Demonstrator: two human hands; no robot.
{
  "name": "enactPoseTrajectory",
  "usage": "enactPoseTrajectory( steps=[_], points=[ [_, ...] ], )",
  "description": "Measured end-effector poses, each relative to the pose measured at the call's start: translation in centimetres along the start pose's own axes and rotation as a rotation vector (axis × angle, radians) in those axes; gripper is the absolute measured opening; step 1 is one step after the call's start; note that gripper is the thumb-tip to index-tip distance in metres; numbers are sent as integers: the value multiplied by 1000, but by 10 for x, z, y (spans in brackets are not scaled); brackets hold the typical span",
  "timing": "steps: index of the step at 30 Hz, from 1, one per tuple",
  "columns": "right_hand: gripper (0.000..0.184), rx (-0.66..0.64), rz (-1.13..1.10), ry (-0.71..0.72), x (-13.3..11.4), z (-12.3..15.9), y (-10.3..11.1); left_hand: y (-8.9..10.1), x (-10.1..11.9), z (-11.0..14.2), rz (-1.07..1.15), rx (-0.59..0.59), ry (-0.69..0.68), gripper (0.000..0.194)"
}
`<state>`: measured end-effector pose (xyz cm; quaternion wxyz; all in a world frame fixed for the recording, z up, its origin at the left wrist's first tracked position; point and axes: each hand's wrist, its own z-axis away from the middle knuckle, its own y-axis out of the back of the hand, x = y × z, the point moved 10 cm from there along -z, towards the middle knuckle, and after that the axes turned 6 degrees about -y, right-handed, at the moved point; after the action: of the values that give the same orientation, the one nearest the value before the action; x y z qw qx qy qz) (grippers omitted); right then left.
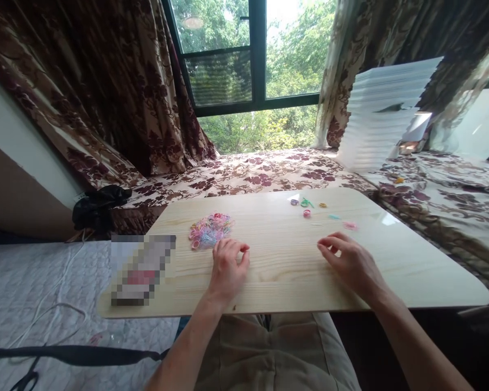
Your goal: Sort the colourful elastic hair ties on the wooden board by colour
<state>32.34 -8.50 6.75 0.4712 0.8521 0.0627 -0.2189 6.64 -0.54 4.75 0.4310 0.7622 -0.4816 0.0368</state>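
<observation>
A heap of small bright hair bands (208,232) sits on the left half of the wooden surface (281,260), in from the edge. It has pink, blue, and other colors all mixed up. The left hand (230,266) is just beside the heap, on its near side. Its grip is curled, with the thumb and first finger bent toward each other. I can't tell if their tips touch or hold anything. The right hand (350,266) is well apart, over the right half. Its grip is curled too, with the tips close together, and I can't tell if they pinch something small.

Past the right hand are little bands in a loose group: a purple band (294,202), a green band (307,203), a yellow band (323,205), a red-pink band (307,214), a teal band (334,216) and a pink bunch (350,225). Some are near the far edge.

A wide stretch of wood lies between the hands, and more runs to the right, out to the round corner. Both arms come over the near edge. A blurred-out flat thing (143,271) lies by the left edge. Beyond the far edge is a ledge with flowery cloth (261,171), then a window (256,60).
</observation>
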Motion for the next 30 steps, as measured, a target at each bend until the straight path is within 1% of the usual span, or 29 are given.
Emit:
enactPoseTrajectory(
  steps=[3, 4, 6, 12, 16, 18, 20, 22, 27, 29, 30],
  points=[
    [26, 53, 132, -107, 41, -4, 20, 1, 1, 0, -10, 8, -19, 12],
    [26, 57, 175, -135, 51, -5, 23, 1, 1, 0, -13, 10, -24, 12],
    [26, 49, 246, -173, 62, -8, 26, 2, 1, 0, -18, 14, -32, 12],
    [26, -28, 380, -239, 69, -14, 19, 2, 1, 1, -21, 24, -41, 13],
    [26, -38, 363, -280, 69, -11, 21, 1, 1, 1, -18, 19, -39, 13],
    [26, -13, 303, -272, 61, -9, 22, 0, 1, 0, -20, 15, -37, 13],
    [26, 0, 204, -222, 42, -8, 15, 0, 2, 0, -27, 9, -33, 13],
    [26, -23, 94, -147, 16, -7, -1, 0, 3, 0, -42, 2, -29, 13],
    [24, -135, -92, 34, -55, -1, -52, 1, 4, -2, -88, -14, -11, 12],
    [24, -159, -128, 77, -72, 2, -65, 1, 4, -2, -102, -17, -5, 11],
    [24, -156, -140, 85, -76, 3, -69, 1, 4, -2, -107, -18, -2, 11]
  ],
)
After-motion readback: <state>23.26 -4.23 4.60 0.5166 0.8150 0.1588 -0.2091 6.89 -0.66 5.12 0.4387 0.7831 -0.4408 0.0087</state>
